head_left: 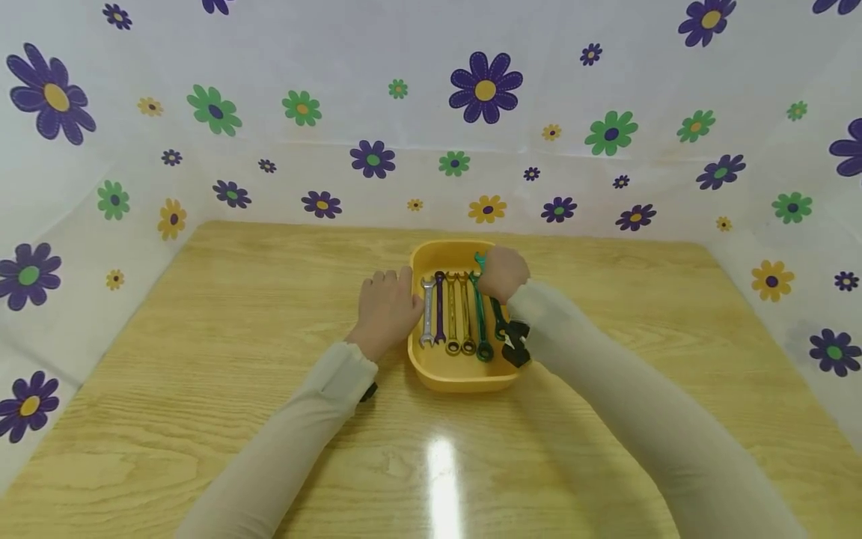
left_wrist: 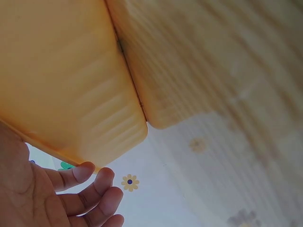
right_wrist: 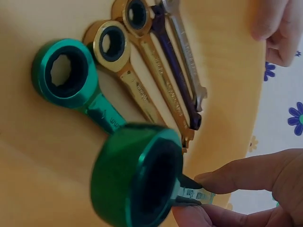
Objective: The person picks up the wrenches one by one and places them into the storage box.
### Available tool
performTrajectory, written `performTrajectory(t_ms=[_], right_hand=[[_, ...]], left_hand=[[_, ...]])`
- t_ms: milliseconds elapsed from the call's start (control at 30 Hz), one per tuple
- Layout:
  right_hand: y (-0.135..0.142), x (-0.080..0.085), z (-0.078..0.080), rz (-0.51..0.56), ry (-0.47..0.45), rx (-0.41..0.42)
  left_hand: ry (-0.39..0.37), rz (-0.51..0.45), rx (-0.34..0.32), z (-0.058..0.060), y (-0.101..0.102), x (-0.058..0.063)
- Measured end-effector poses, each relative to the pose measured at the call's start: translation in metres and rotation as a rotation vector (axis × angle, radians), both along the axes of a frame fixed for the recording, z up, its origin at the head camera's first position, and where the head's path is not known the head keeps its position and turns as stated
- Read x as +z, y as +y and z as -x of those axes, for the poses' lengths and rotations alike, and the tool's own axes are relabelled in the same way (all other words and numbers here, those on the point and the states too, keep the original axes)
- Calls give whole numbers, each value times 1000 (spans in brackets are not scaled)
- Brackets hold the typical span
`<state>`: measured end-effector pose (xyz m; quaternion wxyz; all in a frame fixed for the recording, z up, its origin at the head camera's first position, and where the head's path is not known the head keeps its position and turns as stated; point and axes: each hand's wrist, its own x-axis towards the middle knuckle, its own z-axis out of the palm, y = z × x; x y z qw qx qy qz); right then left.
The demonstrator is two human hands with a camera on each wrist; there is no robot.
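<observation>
In my right hand [head_left: 503, 275] a green ratcheting wrench [right_wrist: 111, 182] is pinched between thumb and finger near its open end, its ring end toward the right wrist camera. Below it lies a yellow plastic bin [head_left: 465, 385]. Inside, side by side, are a second green wrench [head_left: 480, 318], two gold ratcheting wrenches [head_left: 453, 314], a purple wrench [head_left: 440, 307] and a silver open-end wrench [head_left: 427, 311]. My left hand [head_left: 387, 307] holds the bin's left rim, thumb over the edge and fingers along the outer wall [left_wrist: 94, 94].
The bin stands on a wood-grain table [head_left: 269, 314], toward its back edge. Behind and at both sides hangs a white sheet [head_left: 417, 45] with printed flowers. A black wrist device [head_left: 517, 348] sits under the right sleeve, over the bin's near right corner.
</observation>
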<state>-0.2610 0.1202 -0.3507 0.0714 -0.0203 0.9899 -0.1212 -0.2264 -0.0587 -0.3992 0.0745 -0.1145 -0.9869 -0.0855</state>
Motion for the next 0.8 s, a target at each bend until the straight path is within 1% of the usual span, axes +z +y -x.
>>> performTrajectory(t_ms=[100,200,367,600,800], right_hand=[[-5,-3,3,-66,4,30],[-11,-7,5,-85,-9,39],[-16,-14,6,-87,-17,43],[-13,-21,10,-91,-20,53],[-10,-28,11,-83,-8,80]], left_hand=[[-13,11,10,1,0,1],[-30,16,18,2,0,2],[-36,8,17,2,1,0],[-28,11,16,3,1,-1],[-19,12,12,3,1,-1]])
